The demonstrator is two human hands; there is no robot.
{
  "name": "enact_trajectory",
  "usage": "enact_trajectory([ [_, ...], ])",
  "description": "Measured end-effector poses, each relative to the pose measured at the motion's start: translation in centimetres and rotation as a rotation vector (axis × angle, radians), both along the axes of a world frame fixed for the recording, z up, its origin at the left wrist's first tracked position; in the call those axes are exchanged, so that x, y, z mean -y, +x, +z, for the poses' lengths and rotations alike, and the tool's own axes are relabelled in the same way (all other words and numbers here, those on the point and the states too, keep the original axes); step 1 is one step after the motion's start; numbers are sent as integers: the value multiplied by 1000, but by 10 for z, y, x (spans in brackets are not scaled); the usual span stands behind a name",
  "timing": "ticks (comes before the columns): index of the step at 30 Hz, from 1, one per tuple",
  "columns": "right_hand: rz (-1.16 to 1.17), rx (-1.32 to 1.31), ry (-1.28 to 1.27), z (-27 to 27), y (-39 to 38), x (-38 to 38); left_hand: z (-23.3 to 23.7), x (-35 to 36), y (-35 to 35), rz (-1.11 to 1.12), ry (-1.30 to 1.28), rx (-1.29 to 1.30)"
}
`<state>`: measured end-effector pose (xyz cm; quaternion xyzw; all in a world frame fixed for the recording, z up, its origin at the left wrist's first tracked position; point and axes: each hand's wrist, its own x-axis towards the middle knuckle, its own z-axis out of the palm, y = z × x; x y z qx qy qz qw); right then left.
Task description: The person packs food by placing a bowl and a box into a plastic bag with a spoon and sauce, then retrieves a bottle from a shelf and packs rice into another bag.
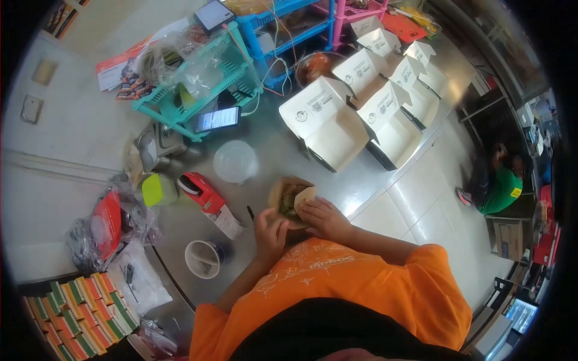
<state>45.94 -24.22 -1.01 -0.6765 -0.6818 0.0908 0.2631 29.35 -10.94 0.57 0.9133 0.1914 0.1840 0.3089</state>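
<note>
A small brown paper wrapper [278,194] with green and brown food [289,201] inside is held near the table's front edge, close to the orange shirt. My left hand [271,230] has its fingers bent against the wrapper's lower left side. On the right, my right hand [325,219] presses its fingers on a round, light brown flap or piece of bread [304,201] that partly covers the food. A thin dark object [250,212] lies just left of the wrapper. Above it stands a round translucent container [235,162].
Several open white boxes [343,135] stand at the right of the metal table. A white cup [203,259], a red dispenser [202,192], a green-lidded container [159,190] and a teal rack [205,90] with a phone [218,119] are left. A person [503,180] is far right.
</note>
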Motion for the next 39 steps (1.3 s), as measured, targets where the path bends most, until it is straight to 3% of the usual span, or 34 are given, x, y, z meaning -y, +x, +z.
enact_trajectory([
  [2, -41, -17, 50, -4, -5, -4, 12, 4, 10, 237, 59, 102],
  [4, -109, -3, 105, -18, -7, -6, 6, 3, 13, 219, -44, 132],
  [5, -147, -499, 16, -34, -10, -7, 3, 1, 16, 215, -146, 146],
  [7, -175, -438, 77, -38, -12, -9, -4, -4, 15, 88, -310, 130],
  [8, -182, 123, 166, -35, -13, -9, 0, -3, 18, 93, -399, 150],
  [9, -174, -3, 162, -42, -13, -12, 3, -2, 20, 97, -489, 163],
  [10, -157, -136, 162, -50, -12, -14, -8, -9, 17, 43, -360, 79],
  [11, -193, -106, 179, -46, -9, -15, -18, -19, 15, 4, -225, -3],
  [14, -173, -149, 233, -26, -8, -17, -18, -25, 23, -82, -158, -34],
  [18, -214, -108, 145, -40, -12, -19, -28, -28, 24, -177, -119, -59],
  [20, -340, -275, 119, -43, -10, -24, -34, -20, 23, 51, -108, 32],
  [23, -471, -199, 70, -30, -10, -17, -37, -14, 28, 194, -42, 135],
  [24, -474, -199, 76, -25, -8, -19, -40, -14, 27, 190, -37, 137],
  [26, -540, -255, 343, -17, -3, -25, -46, -14, 26, 147, -159, 72],
  [30, -494, -529, 228, -28, 17, -38, -40, -13, 29, 98, -140, 39],
  [32, -121, -55, 74, -35, 25, -39, -34, -11, 30, 90, -152, 71],
  [36, -92, 156, 303, -43, 21, -34, -40, -13, 30, 132, -137, 55],
  [39, 26, 159, 25, -32, 15, -23, -35, -18, 29, 139, -218, 7],
])
